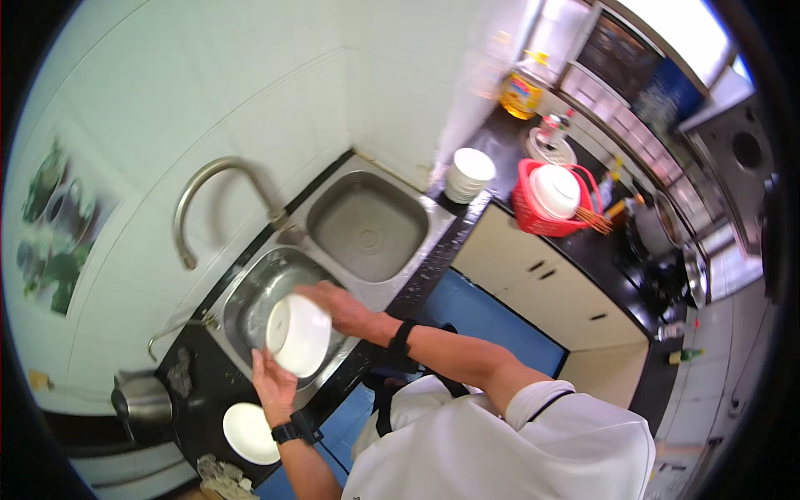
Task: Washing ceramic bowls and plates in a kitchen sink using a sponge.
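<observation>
Over the left basin (240,325) of a stainless steel sink, a white bowl (306,344) is tilted with its round base facing up and left. My left hand (275,384) grips its lower left edge, with the fingers partly behind it. At the upper edge is my right hand (344,312), its fingers against the bowl and blurred by motion. The basin's metal looks wet below. A curved metal faucet (228,164) rises behind, with its spout over the wall side. The right basin (369,228) has a drain visible at its bottom.
A white dish (247,434) and a metal kettle (144,400) stand on the left counter, near a small thin tap (178,326). Right of the sink are stacked white bowls (469,175), a red basket (540,226) holding white bowls, and an oil bottle (522,94). A pot (656,222) stands farther right.
</observation>
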The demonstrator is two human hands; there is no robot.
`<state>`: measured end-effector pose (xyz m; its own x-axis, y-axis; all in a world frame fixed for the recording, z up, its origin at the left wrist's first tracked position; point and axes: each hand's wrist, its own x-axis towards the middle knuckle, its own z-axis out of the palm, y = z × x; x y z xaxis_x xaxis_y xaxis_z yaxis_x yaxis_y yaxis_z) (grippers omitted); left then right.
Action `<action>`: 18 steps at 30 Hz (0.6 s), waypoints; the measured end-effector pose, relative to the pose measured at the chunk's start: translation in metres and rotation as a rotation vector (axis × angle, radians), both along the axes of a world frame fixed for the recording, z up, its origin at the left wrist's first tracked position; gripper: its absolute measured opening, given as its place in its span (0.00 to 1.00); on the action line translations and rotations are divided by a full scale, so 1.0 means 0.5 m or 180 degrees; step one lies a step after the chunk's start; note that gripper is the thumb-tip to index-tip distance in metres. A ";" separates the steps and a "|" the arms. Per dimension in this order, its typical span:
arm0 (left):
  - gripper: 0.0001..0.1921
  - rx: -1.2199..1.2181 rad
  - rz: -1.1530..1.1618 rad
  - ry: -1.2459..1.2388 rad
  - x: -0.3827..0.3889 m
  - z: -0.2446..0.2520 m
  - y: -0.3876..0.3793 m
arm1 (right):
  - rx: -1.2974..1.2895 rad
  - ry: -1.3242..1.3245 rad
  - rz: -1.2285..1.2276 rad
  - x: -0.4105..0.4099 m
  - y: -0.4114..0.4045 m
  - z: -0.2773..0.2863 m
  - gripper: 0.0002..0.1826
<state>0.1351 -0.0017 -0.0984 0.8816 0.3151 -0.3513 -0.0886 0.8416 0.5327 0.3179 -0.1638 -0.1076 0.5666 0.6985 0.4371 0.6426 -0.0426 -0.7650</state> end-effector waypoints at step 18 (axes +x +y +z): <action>0.30 0.2471 -0.0756 -0.0244 0.551 0.153 -0.714 | 0.0611 0.0663 -0.2296 0.214 -0.746 0.166 0.32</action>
<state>0.4106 -0.3590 -0.0220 0.9683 0.2456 -0.0457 -0.0140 0.2360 0.9717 0.4252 -0.5366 -0.0249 0.9364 0.0483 0.3476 0.3483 -0.2505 -0.9033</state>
